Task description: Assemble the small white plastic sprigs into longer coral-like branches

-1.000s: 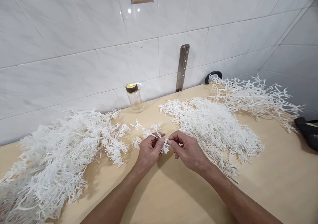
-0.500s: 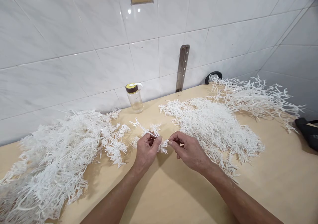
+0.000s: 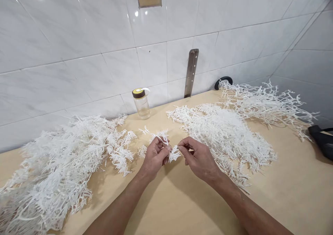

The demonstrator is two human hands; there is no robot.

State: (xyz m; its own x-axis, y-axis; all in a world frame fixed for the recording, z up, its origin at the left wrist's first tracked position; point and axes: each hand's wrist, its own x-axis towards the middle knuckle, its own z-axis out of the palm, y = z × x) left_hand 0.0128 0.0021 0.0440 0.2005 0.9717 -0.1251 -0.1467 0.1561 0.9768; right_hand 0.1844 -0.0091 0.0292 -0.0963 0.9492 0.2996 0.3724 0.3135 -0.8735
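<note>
In the middle of the table, my left hand (image 3: 156, 154) is closed on a white branching plastic stem (image 3: 161, 137) whose forked end sticks out past the fingers. A small white feathery sprig (image 3: 174, 153) spreads between my two hands. Thumb and forefinger of my right hand (image 3: 196, 155) pinch at this sprig's upper edge. Whether the sprig is joined to the stem is hidden by my left fingers. Just behind my left hand lie loose white sprigs (image 3: 142, 151) on the wooden tabletop (image 3: 182, 200).
A big heap of feathery white sprigs (image 3: 59, 165) lies at left, another pile (image 3: 223, 134) at right. Bare branching stems (image 3: 270, 101) are heaped at the far right. A lidded clear bottle (image 3: 142, 108) and metal bracket (image 3: 191, 73) stand by the tiled wall. A black object (image 3: 322, 141) is at the right edge.
The feathery sprig has fanned out more between my hands. The stem in my left hand has turned slightly, its forked end shifting right. Both hands stay nearly in place.
</note>
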